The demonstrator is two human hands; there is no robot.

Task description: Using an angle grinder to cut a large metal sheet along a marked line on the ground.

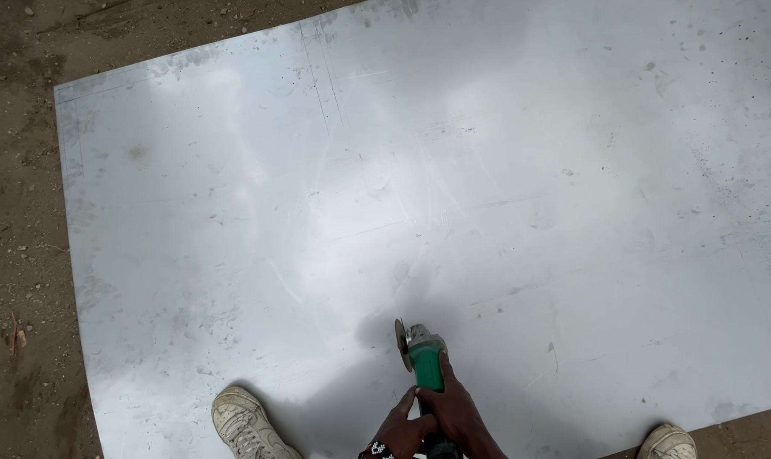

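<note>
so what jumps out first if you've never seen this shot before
A big shiny metal sheet fills nearly the whole view, lying flat on bare dirt ground. At the bottom centre, the right hand and left hand grip a green angle grinder, its disc standing upright close to the sheet. A worn white shoe stands on the sheet's near edge at the left, and another shoe peeks in at the bottom right.

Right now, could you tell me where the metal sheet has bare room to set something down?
The large shiny metal sheet lies bare ahead of the green angle grinder, out to its far and left edges. It is crowded only at the near edge: both hands gripping the grinder, between two white shoes.
</note>
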